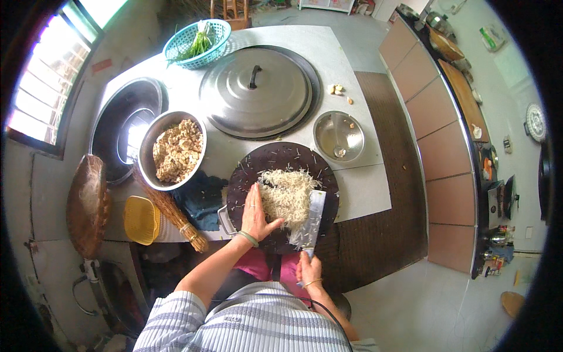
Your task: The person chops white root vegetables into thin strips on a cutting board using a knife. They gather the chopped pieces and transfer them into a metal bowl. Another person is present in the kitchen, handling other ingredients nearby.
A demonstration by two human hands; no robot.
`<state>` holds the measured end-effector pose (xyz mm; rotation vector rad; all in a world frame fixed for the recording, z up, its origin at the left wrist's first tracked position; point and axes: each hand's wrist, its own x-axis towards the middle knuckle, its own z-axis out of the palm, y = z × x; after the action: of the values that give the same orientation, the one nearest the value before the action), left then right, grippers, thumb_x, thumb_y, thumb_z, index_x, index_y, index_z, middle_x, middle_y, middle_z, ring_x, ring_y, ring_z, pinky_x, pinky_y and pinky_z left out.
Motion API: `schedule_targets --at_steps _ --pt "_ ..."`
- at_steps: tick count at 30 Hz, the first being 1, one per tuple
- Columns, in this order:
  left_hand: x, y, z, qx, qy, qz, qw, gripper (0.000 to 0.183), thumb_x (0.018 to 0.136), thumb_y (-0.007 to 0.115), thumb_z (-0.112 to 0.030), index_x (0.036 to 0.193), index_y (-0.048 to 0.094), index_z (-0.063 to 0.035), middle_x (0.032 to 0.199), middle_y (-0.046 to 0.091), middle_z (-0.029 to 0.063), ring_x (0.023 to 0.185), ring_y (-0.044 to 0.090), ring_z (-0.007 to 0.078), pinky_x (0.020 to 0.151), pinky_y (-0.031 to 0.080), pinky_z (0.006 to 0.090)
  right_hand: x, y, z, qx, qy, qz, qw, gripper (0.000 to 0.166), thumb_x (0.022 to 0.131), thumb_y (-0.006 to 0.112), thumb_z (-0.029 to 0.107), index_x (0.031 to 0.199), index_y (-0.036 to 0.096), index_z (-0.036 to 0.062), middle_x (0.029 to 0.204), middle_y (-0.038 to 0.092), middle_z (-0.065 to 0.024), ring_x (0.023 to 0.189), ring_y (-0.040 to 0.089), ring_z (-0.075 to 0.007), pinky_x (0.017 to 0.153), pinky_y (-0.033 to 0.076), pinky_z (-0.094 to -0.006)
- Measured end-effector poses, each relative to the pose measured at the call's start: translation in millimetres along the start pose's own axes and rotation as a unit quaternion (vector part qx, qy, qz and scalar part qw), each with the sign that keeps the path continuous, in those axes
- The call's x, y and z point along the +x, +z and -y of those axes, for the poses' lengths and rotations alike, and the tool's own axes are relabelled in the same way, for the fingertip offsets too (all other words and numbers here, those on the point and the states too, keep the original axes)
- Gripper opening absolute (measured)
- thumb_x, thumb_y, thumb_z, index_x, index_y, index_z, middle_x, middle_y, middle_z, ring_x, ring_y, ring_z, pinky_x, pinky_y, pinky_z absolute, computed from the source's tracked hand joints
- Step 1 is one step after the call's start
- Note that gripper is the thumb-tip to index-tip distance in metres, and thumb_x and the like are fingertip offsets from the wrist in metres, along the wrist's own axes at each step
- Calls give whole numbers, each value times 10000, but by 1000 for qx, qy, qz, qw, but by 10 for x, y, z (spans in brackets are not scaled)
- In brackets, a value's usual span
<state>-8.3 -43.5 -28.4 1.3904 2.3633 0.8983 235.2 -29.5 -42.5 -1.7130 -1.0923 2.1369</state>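
Observation:
A heap of pale, thin shreds (288, 196) lies on a round dark board (281, 154), with loose bits scattered about it. My right hand (310, 269) grips the handle of a cleaver (313, 220) at the board's near right. The cleaver's broad blade lies along the right side of the heap, with shreds on and beside it. Flat against the heap's left side is my left hand (257, 218), thumb spread from the fingers, holding nothing. What the shreds are cannot be told.
Left of the board are a steel bowl of chopped food (178, 152), a straw brush (176, 215), a yellow basket (140, 220) and a large dark basin (127, 127). Beyond it sit a metal lid (259, 101) and a turquoise basket of greens (198, 61). A steel bowl (327, 141) stands right.

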Motion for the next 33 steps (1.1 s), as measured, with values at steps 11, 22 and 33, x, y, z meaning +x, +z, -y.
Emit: schedule_targets --at_steps 11,22,33 --pt "-47 187 -330 -143 -29 -59 988 1260 571 850 -333 1441 26 57 1457 203 277 1353 226 398 1124 209 418 37 502 -268 -123 -114 13 986 282 914 564 287 778 547 41 496 478 -20 360 441 -120 325 334 -297" --pt "-160 110 -466 -145 -49 -102 983 1200 594 853 -263 1445 63 36 1454 222 262 1343 241 404 1114 219 432 -195 418 105 -68 -63 112 989 270 925 556 254 770 503 39 489 457 -28 332 416 -126 301 301 -294" --pt "1187 294 -1371 -170 51 -86 980 1150 620 837 -254 1427 88 78 1406 277 290 1315 280 412 1102 249 423 -53 -44 1531 16 -63 72 995 318 938 534 281 734 432 60 519 437 -36 349 410 -131 314 330 -294"
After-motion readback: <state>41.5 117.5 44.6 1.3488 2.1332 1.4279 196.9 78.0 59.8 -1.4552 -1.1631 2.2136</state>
